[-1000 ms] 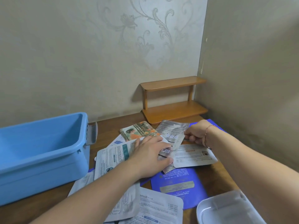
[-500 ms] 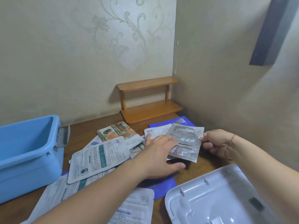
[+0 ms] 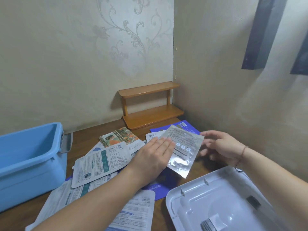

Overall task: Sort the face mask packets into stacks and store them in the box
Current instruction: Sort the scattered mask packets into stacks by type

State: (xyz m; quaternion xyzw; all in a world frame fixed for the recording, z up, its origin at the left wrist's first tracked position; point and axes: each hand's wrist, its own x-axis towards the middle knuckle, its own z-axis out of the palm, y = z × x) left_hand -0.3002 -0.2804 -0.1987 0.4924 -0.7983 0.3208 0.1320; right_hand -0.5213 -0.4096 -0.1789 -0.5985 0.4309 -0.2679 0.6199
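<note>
A silver face mask packet (image 3: 183, 152) is lifted, tilted, above the wooden table. My left hand (image 3: 155, 157) grips its left edge, fingers flat on top and thumb underneath. My right hand (image 3: 221, 147) is at the packet's right edge, blurred, with fingers apart and only the thumb near the top corner. Loose packets lie below: a white and teal one (image 3: 100, 164), an illustrated one (image 3: 118, 135), dark blue ones (image 3: 186, 126) and a white one (image 3: 136, 210) near me. The blue box (image 3: 30, 164) stands open at the left.
A white plastic lid (image 3: 216, 197) lies upside down at the front right. A small two-tier wooden shelf (image 3: 150, 105) sits in the back corner. Walls close off the back and right side, with a dark object (image 3: 266, 30) mounted high on the right wall.
The silver packet came up off the pile in my right hand. My left hand moved onto it and took its left edge, while my right hand's fingers spread. The view swung right.
</note>
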